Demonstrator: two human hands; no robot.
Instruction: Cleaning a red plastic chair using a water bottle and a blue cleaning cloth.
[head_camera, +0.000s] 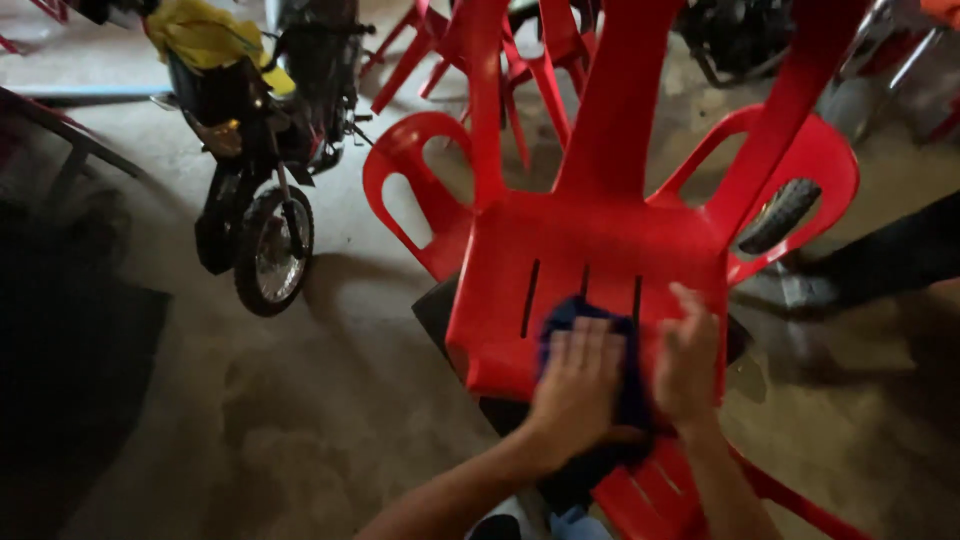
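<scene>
A red plastic chair (600, 240) with slotted seat and looped armrests stands right in front of me. A dark blue cloth (570, 318) lies on the front of its seat. My left hand (578, 385) presses flat on the cloth, fingers together. Just to its right, my right hand (688, 360) rests on the seat's front edge, touching the cloth's side, fingers curled over it. A second red chair part (660, 490) shows below my hands.
A motorcycle (262, 150) with a yellow cover stands at the upper left on the concrete floor (300, 420). More red chairs (520, 60) stand behind. Another tyre (780, 215) shows through the right armrest. A dark shape (60, 340) fills the left edge.
</scene>
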